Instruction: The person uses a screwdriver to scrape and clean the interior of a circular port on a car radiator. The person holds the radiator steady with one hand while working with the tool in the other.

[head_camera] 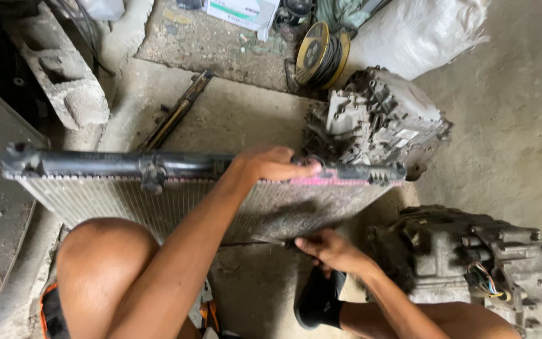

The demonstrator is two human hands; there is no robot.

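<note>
Nearest the camera, the right hand [332,250] was closed around the handle of a thin tool [255,242], likely a screwdriver; its slim shaft ran leftward from the fist, almost level, along the lower edge of the radiator [95,194]. Just below that fist sat a black sandal [318,300], and close to its right a grey gearbox casing [472,263] crowded the wrist, leaving little room on that side. Left of the tool, the bare knee [105,251] overlapped the radiator's fins.

Above the right hand, the left hand [276,163] curled over the radiator's black top tank, fingers wrapped onto the far side, holding it upright on edge. The radiator's long axis lay left to right, with most of its length stretching left of that grip. Beyond the left hand's fingertips, a second grey casing [377,119] stood almost touching the tank. Farther off lay a concrete block [64,75] and a wire spool [320,56]; open concrete floor [509,113] spread to the right.
</note>
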